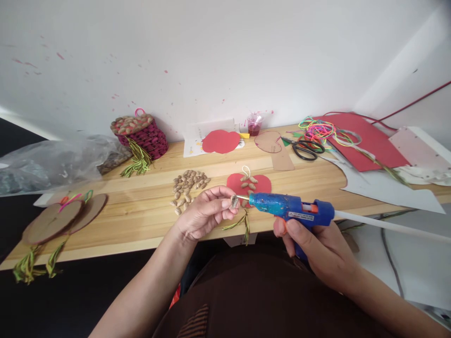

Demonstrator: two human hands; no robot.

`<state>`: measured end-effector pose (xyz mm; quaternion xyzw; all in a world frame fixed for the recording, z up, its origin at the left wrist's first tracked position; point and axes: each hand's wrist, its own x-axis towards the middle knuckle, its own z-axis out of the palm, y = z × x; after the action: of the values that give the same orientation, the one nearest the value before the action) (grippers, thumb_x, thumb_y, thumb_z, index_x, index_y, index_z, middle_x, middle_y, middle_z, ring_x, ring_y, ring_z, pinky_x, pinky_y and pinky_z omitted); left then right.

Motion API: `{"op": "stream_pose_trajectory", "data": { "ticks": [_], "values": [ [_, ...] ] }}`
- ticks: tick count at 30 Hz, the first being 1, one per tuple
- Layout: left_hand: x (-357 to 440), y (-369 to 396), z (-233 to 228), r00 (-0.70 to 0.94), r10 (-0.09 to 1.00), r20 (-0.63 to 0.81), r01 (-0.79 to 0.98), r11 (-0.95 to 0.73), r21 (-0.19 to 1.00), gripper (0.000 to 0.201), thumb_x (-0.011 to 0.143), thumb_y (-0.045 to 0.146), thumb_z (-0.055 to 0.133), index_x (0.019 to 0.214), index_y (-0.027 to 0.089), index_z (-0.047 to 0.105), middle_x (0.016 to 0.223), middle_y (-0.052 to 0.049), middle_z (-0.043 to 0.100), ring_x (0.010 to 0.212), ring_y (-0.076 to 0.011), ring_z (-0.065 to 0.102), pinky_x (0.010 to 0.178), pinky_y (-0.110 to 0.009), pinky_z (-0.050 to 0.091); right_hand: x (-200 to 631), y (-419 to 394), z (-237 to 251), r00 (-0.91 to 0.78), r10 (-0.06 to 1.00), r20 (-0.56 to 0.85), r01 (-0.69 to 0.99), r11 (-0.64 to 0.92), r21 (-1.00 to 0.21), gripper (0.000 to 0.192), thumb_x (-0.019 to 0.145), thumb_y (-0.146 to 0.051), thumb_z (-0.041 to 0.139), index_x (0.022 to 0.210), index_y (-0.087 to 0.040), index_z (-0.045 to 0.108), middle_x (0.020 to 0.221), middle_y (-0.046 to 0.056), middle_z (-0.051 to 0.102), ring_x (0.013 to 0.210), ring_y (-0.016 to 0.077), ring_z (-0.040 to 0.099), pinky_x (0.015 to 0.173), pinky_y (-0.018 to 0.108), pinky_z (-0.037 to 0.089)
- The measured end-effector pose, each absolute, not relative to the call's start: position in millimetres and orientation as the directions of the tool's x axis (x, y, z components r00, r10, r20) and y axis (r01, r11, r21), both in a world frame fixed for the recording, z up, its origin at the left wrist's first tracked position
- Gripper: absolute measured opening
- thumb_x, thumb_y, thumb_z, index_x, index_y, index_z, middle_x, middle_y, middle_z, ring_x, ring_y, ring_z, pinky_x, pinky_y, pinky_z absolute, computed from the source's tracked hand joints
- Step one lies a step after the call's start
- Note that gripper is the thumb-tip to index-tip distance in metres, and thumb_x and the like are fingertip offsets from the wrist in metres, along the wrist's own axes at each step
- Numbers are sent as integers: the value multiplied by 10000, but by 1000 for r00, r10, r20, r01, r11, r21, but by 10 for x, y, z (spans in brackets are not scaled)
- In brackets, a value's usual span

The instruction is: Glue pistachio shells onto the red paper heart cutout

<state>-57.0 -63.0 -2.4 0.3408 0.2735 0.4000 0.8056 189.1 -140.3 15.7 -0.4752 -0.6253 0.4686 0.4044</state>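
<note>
In my left hand (207, 212), a small peanut shell (234, 202) is pinched between thumb and fingers. My right hand (317, 244) grips the handle of a blue hot glue gun (278, 204), a finger by its orange trigger. The gun's metal nozzle points left and is at the shell, seemingly touching it. Behind the nozzle lies a red paper cutout (264, 182) with several peanut shells on it, a white loop on top and a green tassel (243, 226) below. Part of the cutout is hidden by the gun. Loose peanut shells (190, 183) are heaped to its left.
At the back stand a bundle of stacked peanut-topped purple wrapped pieces (151, 139) and a cup of red liquid (254, 127). Black scissors (307, 149), tangled colourful cord (319, 129) and red sheets (369, 145) lie right. Cardboard cutouts (52, 223) and a plastic bag (52, 157) are left.
</note>
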Motion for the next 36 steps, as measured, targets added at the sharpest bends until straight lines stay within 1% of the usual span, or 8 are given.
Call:
{"op": "stream_pose_trajectory", "data": {
  "ticks": [5, 11, 17, 25, 28, 33, 36],
  "values": [
    [-567, -632, -17, 527, 834, -163, -463, 443, 768, 279, 698, 221, 896, 873, 127, 700, 755, -38, 724, 639, -92, 687, 593, -132, 569, 1895, -1406, 178, -231, 972, 37, 233, 92, -968, 360, 1012, -498, 480, 853, -218, 640, 593, -11, 560, 546, 150, 545, 547, 307, 406],
    [-569, -618, -27, 529, 837, -141, -472, 428, 771, 270, 717, 212, 884, 895, 135, 696, 752, -38, 726, 652, -101, 694, 597, -144, 573, 1917, -1422, 160, -232, 972, 34, 263, 96, -960, 380, 1014, -510, 466, 855, -212, 640, 602, -4, 582, 557, 148, 556, 556, 302, 415],
    [-572, -621, -42, 543, 831, -121, -479, 425, 768, 256, 730, 210, 875, 914, 144, 709, 760, -35, 726, 658, -97, 692, 606, -145, 575, 1915, -1411, 175, -227, 973, 48, 275, 112, -955, 385, 1011, -513, 467, 839, -214, 638, 579, -7, 576, 540, 148, 552, 527, 293, 408],
    [-578, -605, -33, 505, 851, -144, -507, 427, 749, 290, 706, 199, 894, 952, 155, 747, 772, -31, 735, 676, -99, 701, 620, -148, 588, 1917, -1432, 180, -260, 965, 44, 245, 110, -963, 341, 1018, -487, 470, 869, -223, 627, 621, -9, 572, 555, 145, 540, 531, 295, 404],
    [-577, -599, -35, 488, 858, -160, -521, 434, 735, 292, 687, 186, 902, 938, 148, 757, 777, -20, 731, 664, -100, 704, 609, -154, 594, 1929, -1444, 170, -285, 958, 36, 238, 108, -965, 311, 1020, -466, 479, 888, -225, 625, 666, -6, 589, 577, 142, 546, 558, 298, 415],
    [-568, -597, -34, 475, 862, -176, -520, 436, 735, 302, 662, 202, 920, 917, 139, 772, 764, -22, 732, 625, -98, 695, 598, -166, 599, 1927, -1445, 190, -310, 950, 41, 260, 127, -957, 312, 1026, -457, 471, 872, -223, 608, 646, -14, 576, 573, 137, 534, 558, 294, 411],
    [-562, -596, -28, 468, 864, -187, -518, 439, 734, 304, 647, 208, 930, 896, 132, 773, 763, -26, 730, 620, -96, 687, 599, -173, 602, 1920, -1437, 202, -319, 946, 54, 272, 146, -951, 307, 1029, -451, 464, 872, -222, 596, 673, -10, 582, 578, 136, 523, 556, 296, 410]
  ]
}}
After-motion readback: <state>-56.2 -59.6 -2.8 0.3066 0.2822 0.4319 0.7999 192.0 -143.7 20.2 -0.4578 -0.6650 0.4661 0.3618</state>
